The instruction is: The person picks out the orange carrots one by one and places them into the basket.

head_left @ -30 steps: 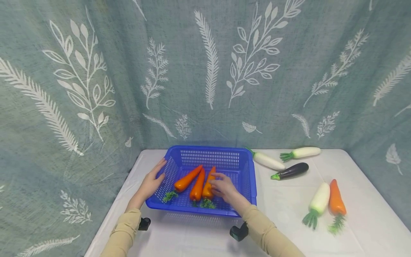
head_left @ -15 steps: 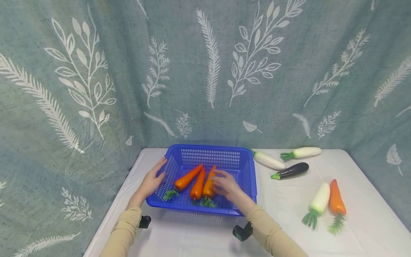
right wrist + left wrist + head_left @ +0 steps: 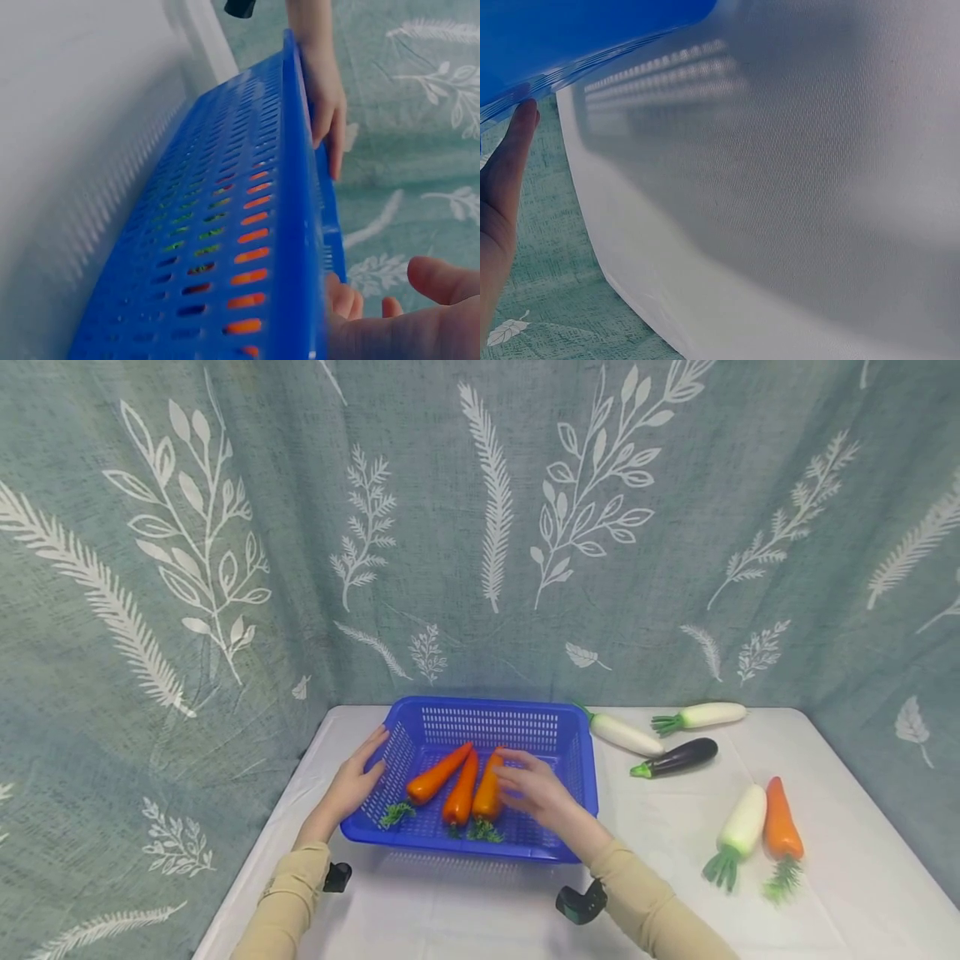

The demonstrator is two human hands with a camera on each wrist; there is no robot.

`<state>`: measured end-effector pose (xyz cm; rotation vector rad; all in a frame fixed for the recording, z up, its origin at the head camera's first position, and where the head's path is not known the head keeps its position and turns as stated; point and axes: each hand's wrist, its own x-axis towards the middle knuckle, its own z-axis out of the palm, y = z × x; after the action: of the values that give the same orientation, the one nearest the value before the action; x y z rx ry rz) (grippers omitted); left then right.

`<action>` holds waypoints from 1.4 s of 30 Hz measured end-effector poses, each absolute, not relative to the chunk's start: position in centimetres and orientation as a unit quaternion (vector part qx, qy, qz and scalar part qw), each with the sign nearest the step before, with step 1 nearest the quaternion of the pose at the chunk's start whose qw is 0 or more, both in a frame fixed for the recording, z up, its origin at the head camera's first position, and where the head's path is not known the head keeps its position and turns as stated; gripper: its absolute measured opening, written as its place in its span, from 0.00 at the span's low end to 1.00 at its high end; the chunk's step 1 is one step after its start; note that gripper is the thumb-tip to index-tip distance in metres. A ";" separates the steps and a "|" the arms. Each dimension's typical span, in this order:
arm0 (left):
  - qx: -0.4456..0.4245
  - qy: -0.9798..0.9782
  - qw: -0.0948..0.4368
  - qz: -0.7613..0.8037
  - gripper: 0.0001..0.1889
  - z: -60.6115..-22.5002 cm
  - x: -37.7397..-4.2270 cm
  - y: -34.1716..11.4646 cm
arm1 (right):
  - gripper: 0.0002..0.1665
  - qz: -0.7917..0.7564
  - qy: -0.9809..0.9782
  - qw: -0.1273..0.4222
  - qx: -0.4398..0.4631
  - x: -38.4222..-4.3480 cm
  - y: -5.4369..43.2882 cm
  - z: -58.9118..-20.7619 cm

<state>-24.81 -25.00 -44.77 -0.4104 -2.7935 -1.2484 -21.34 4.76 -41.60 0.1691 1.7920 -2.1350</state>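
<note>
A blue perforated plastic basket (image 3: 491, 852) holds three orange carrots with green tops: a left one (image 3: 438, 775), a middle one (image 3: 460, 789) and a right one (image 3: 487, 795). My left hand (image 3: 352, 785) rests along the basket's left rim, fingers extended; in the left wrist view its thumb (image 3: 525, 120) touches the rim. Over the right carrot hovers my right hand (image 3: 536, 787), fingers loosely bent and apart, overlapping that carrot's upper part in the head view. In the right wrist view, the basket's near wall (image 3: 247, 187) partly hides this hand, and orange shows through the slots.
Right of the basket on the white table (image 3: 660, 877) lie a white radish (image 3: 626, 735), a second radish (image 3: 712, 716) behind, and a dark eggplant (image 3: 682, 757). Further forward, a third radish (image 3: 745, 822) lies beside a carrot (image 3: 782, 822). A patterned curtain (image 3: 450, 527) hangs behind.
My right hand has shifted slightly right and its fingers have loosened beside the right carrot. The left hand stays on the rim, and the carrots lie nearly as before.
</note>
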 end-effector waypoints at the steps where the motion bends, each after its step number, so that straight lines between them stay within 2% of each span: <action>1: -0.133 -0.905 0.027 -0.404 0.26 -44.7 -24.8 -25.0 | 0.26 -0.752 0.633 0.175 0.056 -21.3 4.9 -41.4; 10: -0.133 -0.904 0.024 -0.406 0.26 -44.8 -24.8 -25.0 | 0.27 -0.738 0.648 0.188 0.022 -20.6 6.6 -40.9; 22: -0.126 -0.901 0.019 -0.414 0.26 -44.9 -24.8 -25.0 | 0.27 -0.723 0.667 0.179 0.011 -20.1 9.0 -41.0; 32: -0.126 -0.899 0.015 -0.420 0.26 -44.6 -24.7 -25.0 | 0.30 -0.707 0.684 0.175 -0.046 -20.2 11.0 -40.6; 38: -0.131 -0.896 0.021 -0.424 0.26 -44.8 -24.8 -25.2 | 0.31 -0.689 0.708 0.147 -0.048 -20.4 12.4 -40.5; 42: -0.154 -0.886 0.048 -0.434 0.25 -45.0 -24.5 -25.3 | 0.31 -0.680 0.722 0.120 -0.050 -20.3 13.5 -40.5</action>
<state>-24.55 -25.32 -45.03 -0.4699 -2.7029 -1.3227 -20.35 13.53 -40.52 -0.1460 2.1102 -1.9866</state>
